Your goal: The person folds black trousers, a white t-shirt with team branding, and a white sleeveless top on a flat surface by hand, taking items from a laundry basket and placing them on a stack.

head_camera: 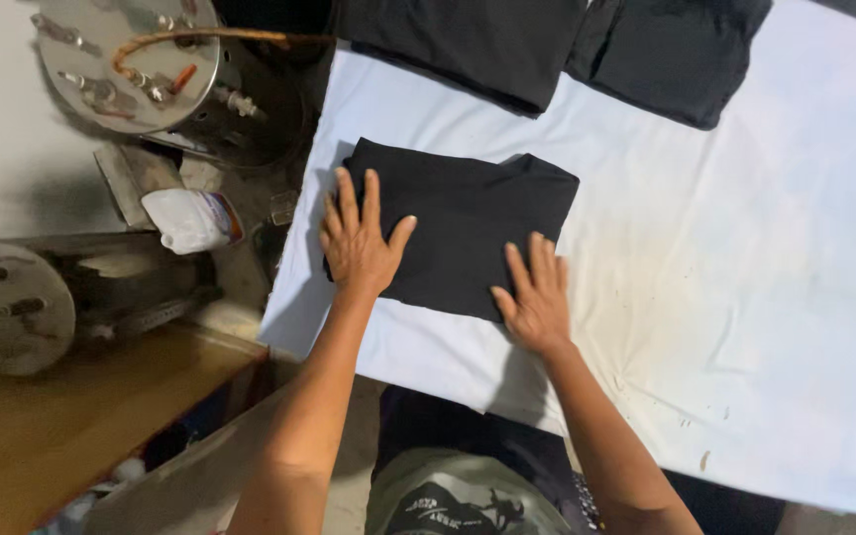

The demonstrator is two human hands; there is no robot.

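head view, left hand point(357, 241), right hand point(535, 294), folded black garment point(468, 233)

garment workshop | padded pressing table point(745, 297) | metal steam boiler point(250, 99)

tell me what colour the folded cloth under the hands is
Black, plain: the folded cloth on the white table cover, seen in the head view.

Soft, even indoor light brightens the white bench cover point(705, 258), with faint shadows, dimmer left edge and slight overall blur.
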